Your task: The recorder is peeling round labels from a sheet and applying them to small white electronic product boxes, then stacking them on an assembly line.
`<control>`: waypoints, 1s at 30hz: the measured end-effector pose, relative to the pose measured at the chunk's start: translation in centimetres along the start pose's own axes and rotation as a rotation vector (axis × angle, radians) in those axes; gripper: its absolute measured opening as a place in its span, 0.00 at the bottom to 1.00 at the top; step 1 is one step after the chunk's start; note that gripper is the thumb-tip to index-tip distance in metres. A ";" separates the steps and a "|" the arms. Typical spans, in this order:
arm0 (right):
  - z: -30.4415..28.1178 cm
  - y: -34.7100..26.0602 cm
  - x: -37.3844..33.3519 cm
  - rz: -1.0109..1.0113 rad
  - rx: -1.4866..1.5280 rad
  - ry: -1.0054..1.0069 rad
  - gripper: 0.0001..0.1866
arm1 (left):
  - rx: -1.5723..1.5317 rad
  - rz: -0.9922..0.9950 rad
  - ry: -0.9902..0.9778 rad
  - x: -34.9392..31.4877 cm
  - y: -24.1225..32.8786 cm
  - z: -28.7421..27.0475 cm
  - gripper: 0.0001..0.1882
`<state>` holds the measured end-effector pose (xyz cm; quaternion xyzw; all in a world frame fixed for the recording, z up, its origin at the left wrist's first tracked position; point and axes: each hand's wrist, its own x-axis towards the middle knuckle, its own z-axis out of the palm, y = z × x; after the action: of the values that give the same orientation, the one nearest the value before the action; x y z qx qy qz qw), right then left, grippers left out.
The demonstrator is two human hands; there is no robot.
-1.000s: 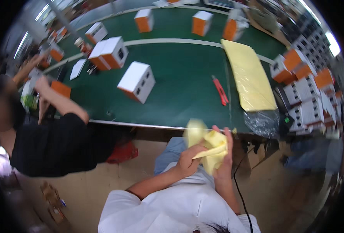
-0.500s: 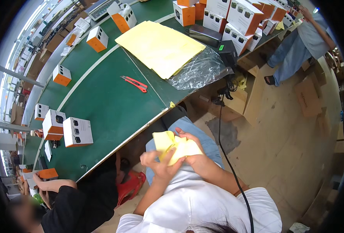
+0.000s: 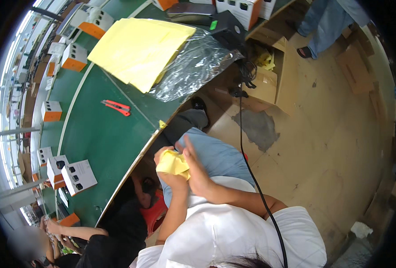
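The left hand (image 3: 167,177) and the right hand (image 3: 197,172) are both closed on a crumpled yellow sheet (image 3: 173,163). The sheet is held over the person's lap, off the bench (image 3: 104,138), just beside its near edge. The right hand's fingers (image 3: 187,145) extend upward past the sheet; the left hand grasps it from below.

On the green bench surface:
- A stack of yellow sheets (image 3: 137,49) lies at the far end, partly over a clear plastic bag (image 3: 191,67) that overhangs the near edge.
- A red utility knife (image 3: 116,107) lies mid-surface, well apart from the hands.
- White-and-orange boxes (image 3: 77,176) stand along the left portion.

A black cable (image 3: 247,156) runs from the bench end down past the person's right arm, close to the right hand. An open cardboard carton (image 3: 274,71) stands on the floor beyond the bench end. A second person in black (image 3: 117,228) sits to the left at the bench's near edge, forearm resting on it.
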<state>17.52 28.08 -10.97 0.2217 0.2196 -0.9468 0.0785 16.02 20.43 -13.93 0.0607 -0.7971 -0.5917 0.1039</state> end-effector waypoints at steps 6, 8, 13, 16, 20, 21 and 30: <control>-5.5 -3.5 1.3 -0.258 -1.007 -0.249 0.44 | 0.219 0.000 -0.392 -3.7 -4.6 2.2 0.20; -6.7 -3.5 1.2 -0.319 -1.129 -0.166 0.44 | 0.202 0.108 -0.300 -3.0 -6.1 3.4 0.21; -9.5 -4.5 1.5 -0.053 -0.747 -0.176 0.45 | 0.265 0.211 -0.369 -1.3 -5.8 4.9 0.23; -13.5 -6.6 1.3 0.187 -0.569 -0.269 0.42 | 0.357 0.216 -0.613 -0.1 -4.0 5.5 0.24; -20.1 -9.1 -2.2 0.257 -0.841 -0.107 0.27 | -0.719 -0.983 -1.053 2.6 -2.7 6.1 0.22; -21.7 -9.6 -3.7 0.273 -1.103 -0.088 0.25 | -0.481 -0.835 -1.074 3.0 -2.5 5.6 0.21; -33.6 -28.5 -5.7 0.128 -1.465 0.902 0.38 | -0.144 -0.826 -0.854 4.5 -5.0 0.9 0.15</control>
<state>28.49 68.96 -24.57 0.4817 0.7723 -0.3819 0.1601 11.33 18.80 -18.57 0.1149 -0.6368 -0.6076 -0.4605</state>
